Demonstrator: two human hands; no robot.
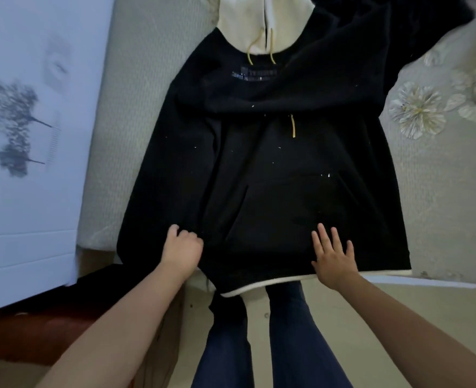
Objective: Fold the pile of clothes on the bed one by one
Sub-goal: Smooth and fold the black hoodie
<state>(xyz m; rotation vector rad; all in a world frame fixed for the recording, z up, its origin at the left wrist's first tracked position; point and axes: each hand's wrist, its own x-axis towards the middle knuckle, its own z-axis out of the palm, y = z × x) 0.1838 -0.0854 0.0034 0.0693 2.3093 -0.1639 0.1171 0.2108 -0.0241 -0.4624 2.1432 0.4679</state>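
Black fleece, the hoodie [264, 169] lies front-up along the bed [438, 191], cream hood [248, 23] away from you, its hem at the near edge. Your left hand [182, 252] has its fingers curled into the cloth by the lower left side; your right hand [332, 254] lies flat with fingers spread beside the pouch pocket. Press down with the right as an anchor while the left draws its side inward, and the body should stay square. Other dark clothes [393, 26] wait at the far right.
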